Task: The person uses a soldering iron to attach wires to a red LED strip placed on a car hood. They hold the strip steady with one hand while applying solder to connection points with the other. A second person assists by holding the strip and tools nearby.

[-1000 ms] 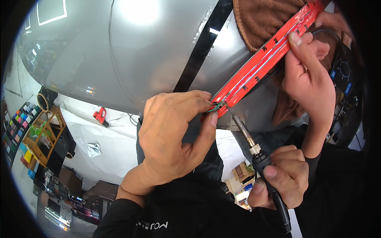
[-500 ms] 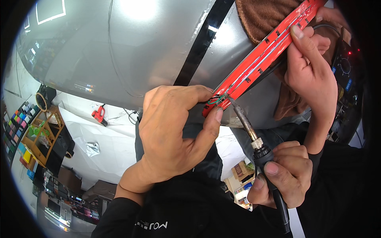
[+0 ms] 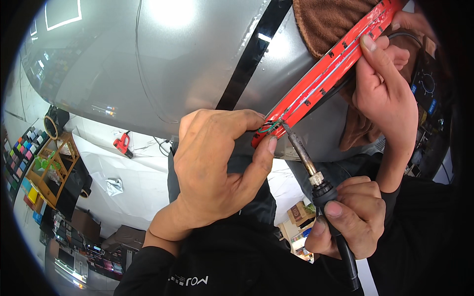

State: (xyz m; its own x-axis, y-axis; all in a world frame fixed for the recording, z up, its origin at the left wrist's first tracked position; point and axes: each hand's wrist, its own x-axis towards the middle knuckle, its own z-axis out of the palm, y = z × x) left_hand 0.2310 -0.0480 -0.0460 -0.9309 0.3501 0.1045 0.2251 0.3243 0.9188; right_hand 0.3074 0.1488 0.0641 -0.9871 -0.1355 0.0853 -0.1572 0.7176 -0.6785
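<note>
My left hand point(image 3: 217, 163) pinches the lower end of a long strip point(image 3: 316, 81) with red backing, its thumb on the near edge and a fingertip by thin black and green wires point(image 3: 270, 126). My right hand point(image 3: 353, 217) is wrapped round the black handle of a soldering iron point(image 3: 302, 152). The iron's tip meets the strip's end beside the wires; whether it touches bare metal is too small to tell. Another person's hand point(image 3: 387, 84) grips the strip farther up, and a second hand point(image 3: 414, 23) shows at its far end.
Behind the strip curves a glossy grey panel point(image 3: 182, 64) with a black band point(image 3: 252, 59). A brown cloth point(image 3: 321, 22) lies at the upper right, near a dark device point(image 3: 424, 84). On the left are a red tool point(image 3: 123, 144) on the floor and a wooden rack point(image 3: 52, 170).
The strip and the iron's tip have shifted very slightly left and down, along with the other person's hand. Red lights on the dark device no longer show. Both my holds are the same.
</note>
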